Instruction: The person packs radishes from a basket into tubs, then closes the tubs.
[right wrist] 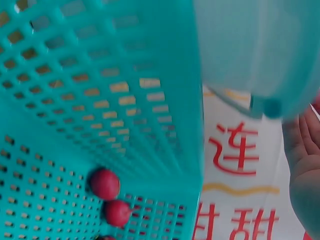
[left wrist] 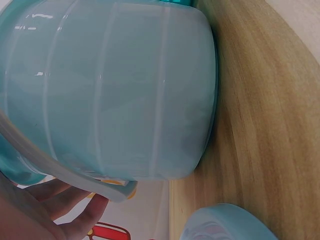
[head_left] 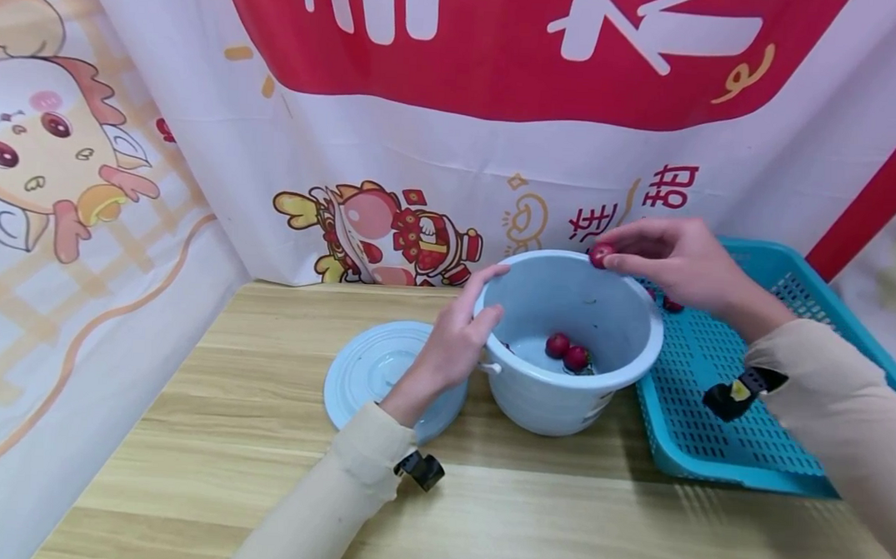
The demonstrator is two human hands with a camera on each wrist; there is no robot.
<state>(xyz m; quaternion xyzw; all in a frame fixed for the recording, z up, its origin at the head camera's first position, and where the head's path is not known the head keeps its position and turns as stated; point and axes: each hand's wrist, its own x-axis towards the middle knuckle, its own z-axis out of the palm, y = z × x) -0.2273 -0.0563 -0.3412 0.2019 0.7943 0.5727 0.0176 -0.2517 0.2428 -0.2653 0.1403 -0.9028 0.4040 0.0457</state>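
My left hand [head_left: 456, 334] grips the left rim of a light blue bucket [head_left: 551, 401], thumb over the rim and fingers at the outside. In the left wrist view its fingers [left wrist: 82, 215] show beside the bucket's handle [left wrist: 75, 177]. My right hand [head_left: 662, 260] pinches a small red radish [head_left: 601, 254] at the far right rim. Two more radishes [head_left: 558, 345] lie on the bucket's floor, with bits of green about them. Only part of the right hand [right wrist: 306, 175] appears in the right wrist view.
Right of the bucket stands a teal slotted basket [head_left: 713, 408], with several radishes [right wrist: 104, 184] at its far end. A round blue lid [head_left: 361, 367] lies on the wooden table [head_left: 279, 372] to the left. Printed cloth [head_left: 394, 144] hangs behind.
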